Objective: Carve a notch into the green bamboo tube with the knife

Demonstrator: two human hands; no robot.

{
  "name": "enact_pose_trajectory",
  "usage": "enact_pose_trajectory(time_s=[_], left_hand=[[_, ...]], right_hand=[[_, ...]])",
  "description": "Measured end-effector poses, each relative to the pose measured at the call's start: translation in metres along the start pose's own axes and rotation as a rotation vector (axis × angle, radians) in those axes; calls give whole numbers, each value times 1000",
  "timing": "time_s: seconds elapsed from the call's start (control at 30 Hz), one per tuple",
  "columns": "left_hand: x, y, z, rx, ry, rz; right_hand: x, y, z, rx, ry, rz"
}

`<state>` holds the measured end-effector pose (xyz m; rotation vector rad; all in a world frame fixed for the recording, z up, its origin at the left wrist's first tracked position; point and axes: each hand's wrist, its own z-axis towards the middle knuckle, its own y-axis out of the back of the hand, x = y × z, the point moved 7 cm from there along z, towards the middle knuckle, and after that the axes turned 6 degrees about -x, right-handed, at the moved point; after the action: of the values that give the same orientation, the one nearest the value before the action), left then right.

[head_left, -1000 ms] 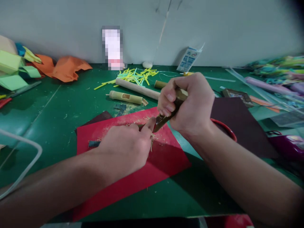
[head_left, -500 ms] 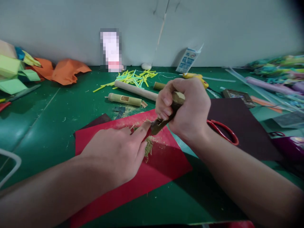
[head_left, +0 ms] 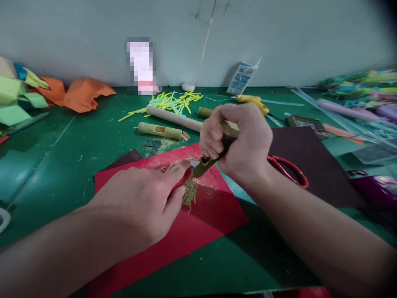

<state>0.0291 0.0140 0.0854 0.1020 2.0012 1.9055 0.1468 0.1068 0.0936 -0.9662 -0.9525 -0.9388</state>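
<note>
My right hand (head_left: pixel 240 138) is wrapped round a bamboo tube (head_left: pixel 203 166), which slants down toward the left and has an opening cut in its side. In my left hand (head_left: pixel 139 203) is a red-handled knife (head_left: pixel 182 178); its short blade lies against the lower end of the tube by the opening. Beneath them a heap of greenish shavings (head_left: pixel 190 193) rests on a red sheet of paper (head_left: pixel 204 225). Behind the sheet lies another piece of bamboo (head_left: pixel 161 130) with a rectangular hole in it, a small chip beside its right end.
Behind are a wooden rod (head_left: pixel 173 118), yellow and teal strips (head_left: pixel 173 101) and a yellow glue gun (head_left: pixel 254 102). Red-handled scissors (head_left: pixel 290 170) lie by my right wrist on a dark sheet (head_left: pixel 322 165). Orange paper (head_left: pixel 88 94) sits at the back left.
My left hand has drawn back slightly down and left with the knife, so its blade now shows. The tube stays in my right hand. The whole view has shifted slightly.
</note>
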Motion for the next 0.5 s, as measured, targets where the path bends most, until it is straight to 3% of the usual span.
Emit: enact_pose_trajectory(time_s=[0.17, 0.5], left_hand=[[2, -3, 0, 1, -6, -31], [0, -17, 6, -137, -155, -29]], right_hand=[[0, -5, 1, 51, -45, 50], [1, -5, 7, 71, -178, 43]])
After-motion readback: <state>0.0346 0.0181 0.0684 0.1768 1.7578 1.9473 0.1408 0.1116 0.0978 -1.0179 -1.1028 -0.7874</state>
